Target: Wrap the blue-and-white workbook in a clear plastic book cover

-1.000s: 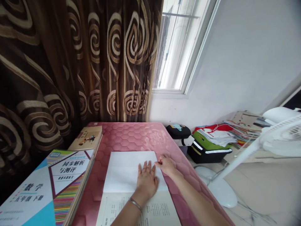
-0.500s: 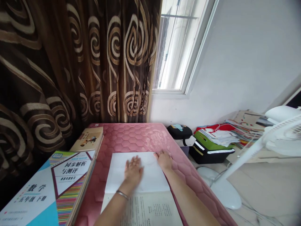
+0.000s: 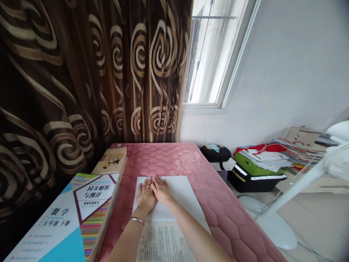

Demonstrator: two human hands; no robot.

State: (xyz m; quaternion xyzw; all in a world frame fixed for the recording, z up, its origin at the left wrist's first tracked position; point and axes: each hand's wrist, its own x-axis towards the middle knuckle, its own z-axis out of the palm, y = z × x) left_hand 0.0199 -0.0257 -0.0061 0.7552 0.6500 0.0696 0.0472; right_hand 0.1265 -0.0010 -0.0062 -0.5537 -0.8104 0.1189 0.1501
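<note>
A white sheet lies over the far part of a printed page on the pink quilted surface; whether the two are joined along the line between them I cannot tell. Both of my hands rest flat on the white sheet, side by side and touching, near its upper left. My left hand, with a silver bangle on the wrist, has its fingers stretched out. Against it lies my right hand, also flat with fingers extended. Nothing is held in either hand. My forearms cover parts of the printed page.
Left of the paper stands a stack of books topped by a blue-and-white workbook, with a tan book behind. A patterned curtain hangs at the back. On the right are a black case, a green-black box and a white fan.
My right hand has moved left from the sheet's right edge to lie against my left hand. My left hand remains flat on the sheet. The view has shifted slightly.
</note>
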